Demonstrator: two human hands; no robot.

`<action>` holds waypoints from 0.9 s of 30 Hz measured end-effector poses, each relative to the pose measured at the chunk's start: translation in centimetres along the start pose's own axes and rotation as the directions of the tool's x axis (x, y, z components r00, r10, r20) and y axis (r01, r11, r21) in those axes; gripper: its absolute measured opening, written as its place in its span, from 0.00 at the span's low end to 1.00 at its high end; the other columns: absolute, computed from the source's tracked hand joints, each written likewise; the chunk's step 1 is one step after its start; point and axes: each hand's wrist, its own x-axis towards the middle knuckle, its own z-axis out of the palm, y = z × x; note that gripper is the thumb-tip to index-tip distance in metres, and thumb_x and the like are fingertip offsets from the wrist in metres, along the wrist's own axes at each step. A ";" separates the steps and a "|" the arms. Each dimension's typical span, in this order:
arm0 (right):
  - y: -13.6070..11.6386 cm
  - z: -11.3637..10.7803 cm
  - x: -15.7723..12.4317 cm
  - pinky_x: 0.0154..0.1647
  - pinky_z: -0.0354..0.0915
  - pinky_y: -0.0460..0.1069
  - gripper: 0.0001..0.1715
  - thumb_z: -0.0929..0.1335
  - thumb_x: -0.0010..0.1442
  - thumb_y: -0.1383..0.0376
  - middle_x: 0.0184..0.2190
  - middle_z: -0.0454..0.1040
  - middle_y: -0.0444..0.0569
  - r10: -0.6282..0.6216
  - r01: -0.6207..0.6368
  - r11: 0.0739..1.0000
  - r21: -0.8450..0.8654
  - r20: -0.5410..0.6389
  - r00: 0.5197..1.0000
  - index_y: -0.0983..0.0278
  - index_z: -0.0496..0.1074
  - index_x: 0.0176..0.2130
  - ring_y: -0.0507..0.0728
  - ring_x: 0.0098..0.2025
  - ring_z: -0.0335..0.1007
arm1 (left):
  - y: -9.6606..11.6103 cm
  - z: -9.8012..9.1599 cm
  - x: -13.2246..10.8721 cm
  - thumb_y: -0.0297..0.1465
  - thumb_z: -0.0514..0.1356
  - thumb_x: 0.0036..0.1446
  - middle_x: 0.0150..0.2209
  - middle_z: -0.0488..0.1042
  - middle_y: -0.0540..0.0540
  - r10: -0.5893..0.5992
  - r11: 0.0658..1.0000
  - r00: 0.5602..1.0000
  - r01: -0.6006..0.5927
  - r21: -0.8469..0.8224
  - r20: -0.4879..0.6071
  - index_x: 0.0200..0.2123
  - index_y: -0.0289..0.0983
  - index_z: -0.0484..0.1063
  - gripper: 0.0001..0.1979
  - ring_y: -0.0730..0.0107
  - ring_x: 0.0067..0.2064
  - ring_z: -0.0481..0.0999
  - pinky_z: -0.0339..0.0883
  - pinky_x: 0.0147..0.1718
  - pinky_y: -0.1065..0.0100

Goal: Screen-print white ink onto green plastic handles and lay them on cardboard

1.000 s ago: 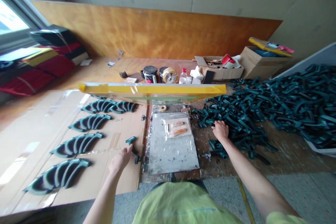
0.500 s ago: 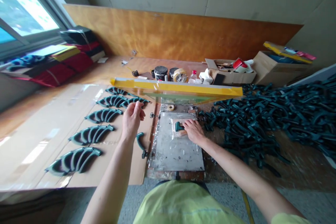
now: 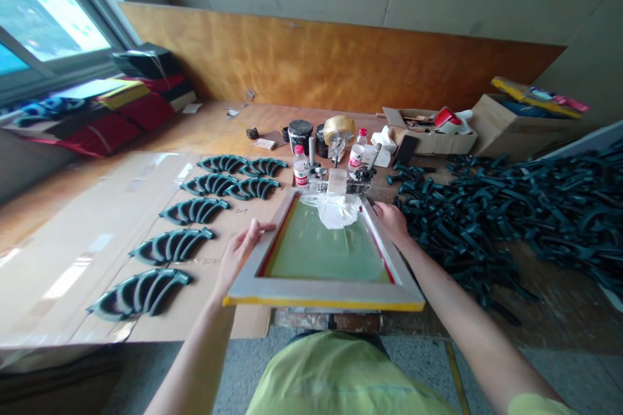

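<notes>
Two sides of the frame [image 3: 324,289] are touched, at 9 o'clock by the left hand [image 3: 240,251], at 2 by the right hand [image 3: 393,222]; both are partly curled, but how firmly anything is gripped cannot be told. Straight ahead, green mesh [image 3: 326,260] is bordered by grey rails, yellow-taped at 6, white-smeared at 12. Cardboard [image 3: 117,214] is left bare between frame and parts [image 3: 181,276] at 9; closer room is taken by the pile [image 3: 467,233] at 3.
</notes>
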 end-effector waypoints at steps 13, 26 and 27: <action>-9.2 0.3 4.2 0.41 0.64 0.50 0.08 0.68 0.58 0.68 0.37 0.76 0.54 -0.276 0.305 0.949 -0.078 0.255 0.926 0.66 0.72 0.40 0.59 0.41 0.72 | -12.7 0.8 -0.5 0.52 0.61 0.47 0.26 0.71 0.52 -0.236 0.970 0.968 0.229 0.076 0.088 0.61 0.34 0.63 0.42 0.70 0.27 0.70 0.63 0.25 0.71; -6.8 -0.1 -1.1 0.41 0.63 0.49 0.10 0.65 0.57 0.74 0.34 0.74 0.50 -0.543 0.534 0.839 0.099 0.106 0.833 0.63 0.73 0.34 0.58 0.41 0.67 | -12.2 0.7 -1.0 0.50 0.62 0.50 0.27 0.72 0.51 -0.230 0.973 0.968 0.229 0.021 0.102 0.59 0.36 0.65 0.37 0.66 0.30 0.74 0.66 0.28 0.69; -6.9 0.4 -1.6 0.43 0.63 0.50 0.12 0.63 0.57 0.76 0.35 0.74 0.51 -0.546 0.540 0.837 0.085 0.063 0.836 0.64 0.74 0.36 0.58 0.42 0.67 | -12.1 0.7 -1.0 0.50 0.63 0.50 0.27 0.72 0.51 -0.231 0.973 0.968 0.231 0.011 0.099 0.59 0.36 0.64 0.37 0.66 0.29 0.74 0.67 0.28 0.69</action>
